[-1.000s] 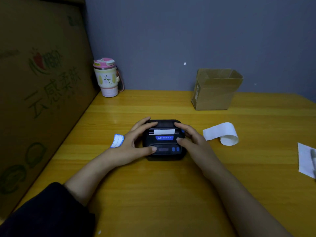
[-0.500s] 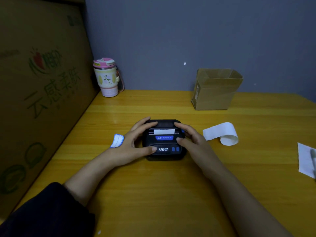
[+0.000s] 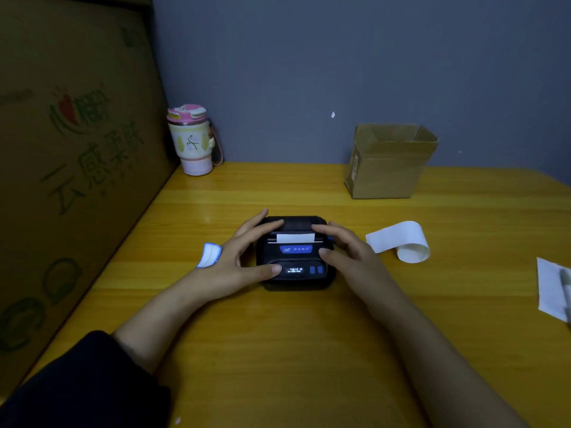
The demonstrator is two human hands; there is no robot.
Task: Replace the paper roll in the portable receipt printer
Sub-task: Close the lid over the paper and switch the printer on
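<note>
near side of the brown cardboard box (image 3: 386, 168): black portable receipt printer (image 3: 296, 257), gripped by left hand (image 3: 244, 257) and right hand (image 3: 346, 251). advisable: press down evenly on both sides, keeping the white paper strip (image 3: 295, 237) straight.

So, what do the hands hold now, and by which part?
The printer: left hand and right hand grip its two sides, fingers on the lid, thumbs on the front panel.

Left hand (image 3: 238, 261) and right hand (image 3: 346, 254) hide the printer's (image 3: 296, 257) sides; screen (image 3: 295, 270) text unreadably small. Frame edge cuts sheet (image 3: 550, 285) at three o'clock, carton (image 3: 71, 180) at nine.
</note>
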